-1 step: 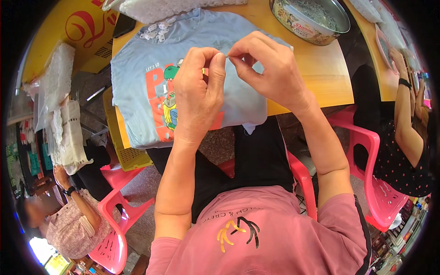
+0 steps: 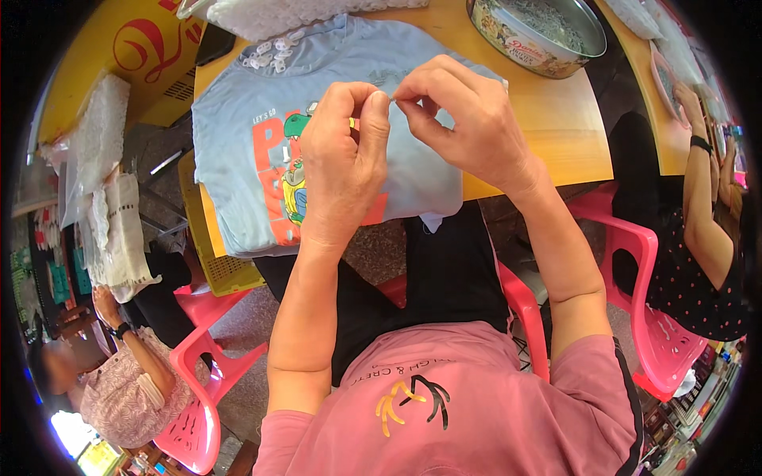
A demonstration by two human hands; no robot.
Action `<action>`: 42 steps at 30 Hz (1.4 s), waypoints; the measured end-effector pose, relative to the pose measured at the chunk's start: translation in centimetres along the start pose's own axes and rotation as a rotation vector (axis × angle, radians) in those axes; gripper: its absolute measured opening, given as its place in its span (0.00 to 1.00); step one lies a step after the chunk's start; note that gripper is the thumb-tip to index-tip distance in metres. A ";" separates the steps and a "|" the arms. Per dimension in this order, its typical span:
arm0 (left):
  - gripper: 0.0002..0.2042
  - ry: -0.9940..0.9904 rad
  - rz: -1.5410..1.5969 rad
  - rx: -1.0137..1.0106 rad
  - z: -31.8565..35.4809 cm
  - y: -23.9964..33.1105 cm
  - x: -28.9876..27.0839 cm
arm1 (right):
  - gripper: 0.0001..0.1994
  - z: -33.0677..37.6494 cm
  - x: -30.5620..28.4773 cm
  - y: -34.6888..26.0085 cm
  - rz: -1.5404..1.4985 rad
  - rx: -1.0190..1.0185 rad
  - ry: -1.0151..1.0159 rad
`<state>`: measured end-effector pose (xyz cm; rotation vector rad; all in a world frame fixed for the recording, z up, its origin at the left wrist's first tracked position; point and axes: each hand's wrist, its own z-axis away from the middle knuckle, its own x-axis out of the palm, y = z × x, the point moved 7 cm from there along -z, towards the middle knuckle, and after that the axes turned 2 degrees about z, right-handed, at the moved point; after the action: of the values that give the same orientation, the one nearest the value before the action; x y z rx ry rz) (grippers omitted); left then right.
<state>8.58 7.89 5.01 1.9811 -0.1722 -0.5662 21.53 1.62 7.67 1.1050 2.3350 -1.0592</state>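
My left hand (image 2: pixel 345 155) and my right hand (image 2: pixel 468 119) are raised over a folded blue-grey T-shirt (image 2: pixel 226 151), with their fingertips almost meeting. Thumb and forefinger are pinched together on each side. Whatever lies between them is too small to make out. The shirt has a printed cartoon dinosaur and large orange letters, partly covered by my left hand. Near its collar sits a small heap of white plastic pieces (image 2: pixel 271 55). A single white piece (image 2: pixel 286 155) rests on the print.
An oval tin (image 2: pixel 533 59) full of small greyish bits stands at the table's far right. Bubble wrap (image 2: pixel 270 16) and a dark phone-like object (image 2: pixel 215 47) lie at the far edge. A yellow crate (image 2: pixel 230 270) stands below left. People sit on pink chairs (image 2: pixel 198 420) at both sides.
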 end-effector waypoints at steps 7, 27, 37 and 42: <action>0.11 -0.067 0.394 -0.348 0.0 -0.6 0.7 | 0.08 -0.3 -0.7 -0.4 0.016 -0.127 0.085; 0.05 -0.033 0.093 -0.032 0.2 0.7 0.5 | 0.18 2.4 1.9 3.2 -0.890 0.893 -0.173; 0.03 -0.003 0.163 0.142 0.2 1.5 0.3 | 0.18 2.5 2.1 2.3 -1.001 0.857 -0.270; 0.03 0.015 0.146 0.177 0.1 1.4 0.3 | 0.13 2.5 2.2 2.2 -1.153 0.859 -0.228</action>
<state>8.98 7.07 6.07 2.1223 -0.3653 -0.4546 21.81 1.82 3.66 -0.3907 2.2565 -2.5279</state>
